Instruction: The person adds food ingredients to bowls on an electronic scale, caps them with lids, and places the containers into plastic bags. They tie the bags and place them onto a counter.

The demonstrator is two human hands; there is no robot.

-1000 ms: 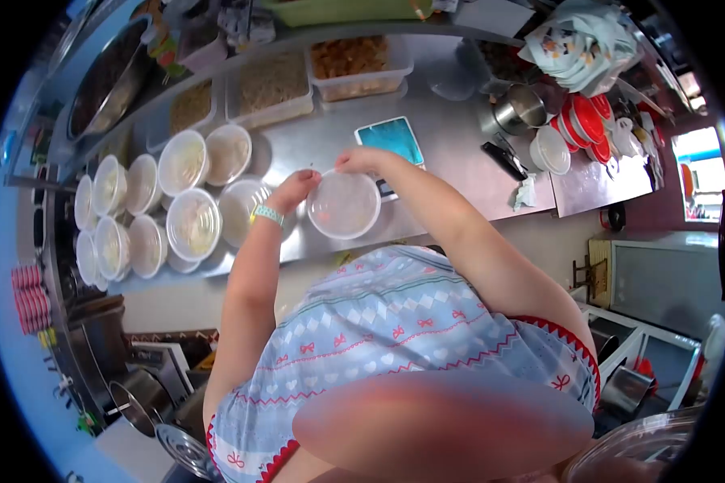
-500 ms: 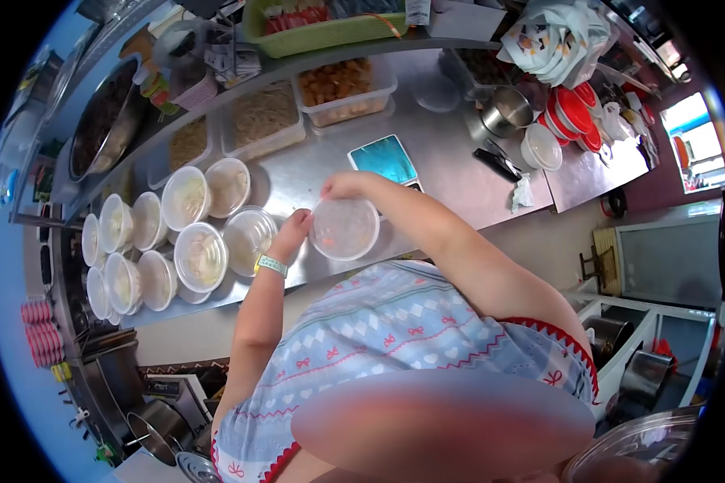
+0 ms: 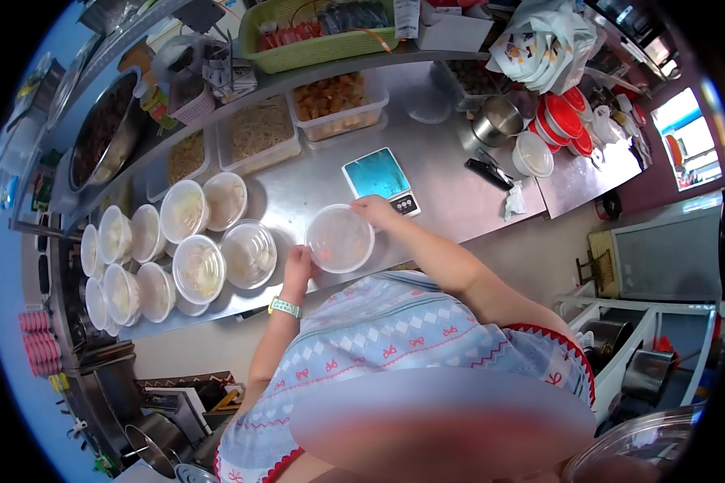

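In front of my body, a round translucent plastic lid (image 3: 340,239) faces up, with a small orange patch showing through it. What lies under it is hard to make out. My left hand (image 3: 298,264) is closed at its lower left rim, and my right hand (image 3: 374,211) pinches its upper right rim. Close to the left hand stands a clear plastic bowl (image 3: 248,253). Beyond the right hand a kitchen scale (image 3: 379,174) with a blue-green top rests on the steel counter (image 3: 451,217).
Several round plastic bowls with pale food (image 3: 199,269) crowd the counter's left. Behind are tubs of noodles (image 3: 258,129) and orange chunks (image 3: 330,97), under a shelf with a green basket (image 3: 314,40). To the right are a metal pot (image 3: 497,121), black-handled tool (image 3: 489,173) and red lids (image 3: 562,117).
My hands have shifted from the lid's upper left edge to opposite sides of the rim: the left down, the right to the right and down. More of the scale shows.
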